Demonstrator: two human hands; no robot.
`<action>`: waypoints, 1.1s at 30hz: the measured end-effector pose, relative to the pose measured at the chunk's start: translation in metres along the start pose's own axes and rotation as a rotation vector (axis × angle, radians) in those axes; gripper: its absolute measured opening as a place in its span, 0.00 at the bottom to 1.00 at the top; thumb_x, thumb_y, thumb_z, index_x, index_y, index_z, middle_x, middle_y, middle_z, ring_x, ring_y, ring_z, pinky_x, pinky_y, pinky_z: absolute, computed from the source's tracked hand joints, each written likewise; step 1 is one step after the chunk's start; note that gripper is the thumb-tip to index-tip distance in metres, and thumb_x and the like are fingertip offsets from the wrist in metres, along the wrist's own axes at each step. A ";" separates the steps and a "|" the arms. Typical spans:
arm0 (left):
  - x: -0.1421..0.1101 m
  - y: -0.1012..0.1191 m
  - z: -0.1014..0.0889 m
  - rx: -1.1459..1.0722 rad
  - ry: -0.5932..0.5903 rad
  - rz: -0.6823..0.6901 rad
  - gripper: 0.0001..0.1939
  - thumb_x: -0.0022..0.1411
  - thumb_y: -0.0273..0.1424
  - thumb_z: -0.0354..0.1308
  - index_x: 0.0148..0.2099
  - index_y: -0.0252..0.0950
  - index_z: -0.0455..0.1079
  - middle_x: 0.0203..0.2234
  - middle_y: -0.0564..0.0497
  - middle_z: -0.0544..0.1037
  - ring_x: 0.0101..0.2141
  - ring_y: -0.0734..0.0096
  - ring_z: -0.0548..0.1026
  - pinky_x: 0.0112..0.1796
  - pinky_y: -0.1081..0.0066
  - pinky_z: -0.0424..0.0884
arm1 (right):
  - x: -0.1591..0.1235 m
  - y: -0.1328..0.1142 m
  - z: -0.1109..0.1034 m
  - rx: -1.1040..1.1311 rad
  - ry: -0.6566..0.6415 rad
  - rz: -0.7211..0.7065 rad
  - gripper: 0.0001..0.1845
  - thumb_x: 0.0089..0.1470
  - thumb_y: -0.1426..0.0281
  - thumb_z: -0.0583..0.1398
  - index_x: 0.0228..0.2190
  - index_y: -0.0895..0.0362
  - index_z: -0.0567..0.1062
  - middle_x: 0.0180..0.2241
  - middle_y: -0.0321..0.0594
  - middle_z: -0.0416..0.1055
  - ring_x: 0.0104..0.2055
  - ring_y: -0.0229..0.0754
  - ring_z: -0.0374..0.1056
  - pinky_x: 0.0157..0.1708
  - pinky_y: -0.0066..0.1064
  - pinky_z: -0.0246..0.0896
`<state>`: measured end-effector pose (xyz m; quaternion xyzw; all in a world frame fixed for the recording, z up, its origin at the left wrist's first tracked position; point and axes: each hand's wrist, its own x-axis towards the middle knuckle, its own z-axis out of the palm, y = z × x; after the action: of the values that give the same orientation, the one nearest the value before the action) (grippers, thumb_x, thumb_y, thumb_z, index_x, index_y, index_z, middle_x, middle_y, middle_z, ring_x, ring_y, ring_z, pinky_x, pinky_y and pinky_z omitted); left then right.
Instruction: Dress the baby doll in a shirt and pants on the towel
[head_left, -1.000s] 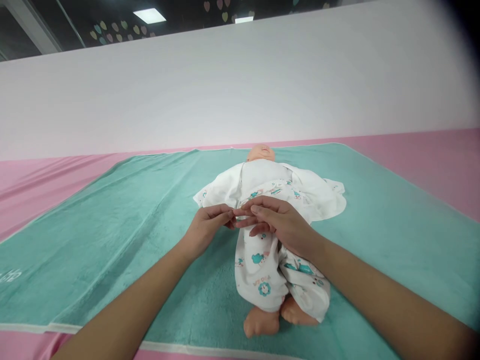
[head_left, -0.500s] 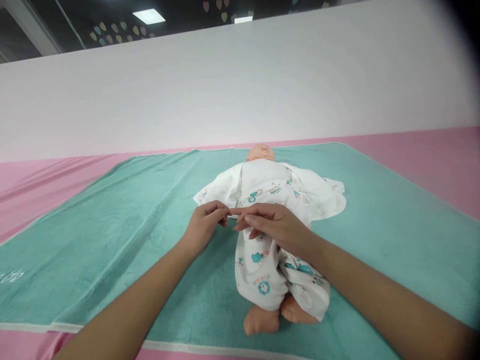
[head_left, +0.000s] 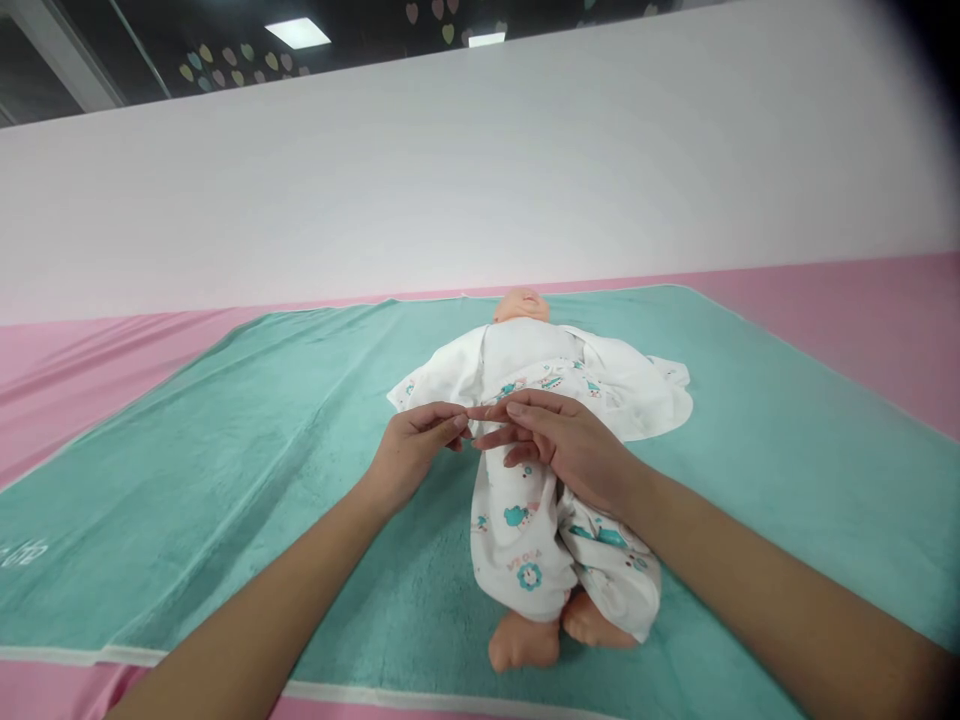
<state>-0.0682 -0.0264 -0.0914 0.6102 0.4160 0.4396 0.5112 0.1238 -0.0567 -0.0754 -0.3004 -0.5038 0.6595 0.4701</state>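
A baby doll [head_left: 520, 305] lies on its back, head away from me and bare feet towards me. It wears a white outfit [head_left: 510, 505] with teal and pink prints, its sleeves spread to both sides. Over the left side of the doll's waist, my left hand [head_left: 420, 440] pinches with thumb and forefinger, fingertips touching the right forefinger. From the right, my right hand [head_left: 562, 435] reaches across the waist, thumb pressed towards the forefinger and the other fingers loosely curled apart. Whatever is between the fingertips is too small or hidden to make out.
Under the doll spreads a teal blanket [head_left: 360, 580] with a white edge, lying on a pink cover [head_left: 847, 330]. Behind stands a white wall or panel [head_left: 450, 180], with dark glass and heart stickers above it.
My right hand dipped slightly, its forefinger stretched to the left fingertips, then rose again. My left hand shifted only a little. The doll stays put.
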 end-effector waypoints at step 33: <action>-0.001 -0.004 -0.001 -0.038 -0.035 0.023 0.09 0.57 0.33 0.59 0.37 0.33 0.75 0.25 0.52 0.76 0.27 0.76 0.71 0.33 0.72 0.69 | 0.003 0.003 -0.005 0.043 0.001 0.004 0.10 0.57 0.64 0.56 0.35 0.57 0.74 0.43 0.45 0.73 0.39 0.43 0.71 0.32 0.28 0.65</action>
<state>-0.0698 -0.0261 -0.0954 0.6127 0.3918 0.4424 0.5247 0.1259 -0.0527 -0.0794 -0.2916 -0.4884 0.6711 0.4755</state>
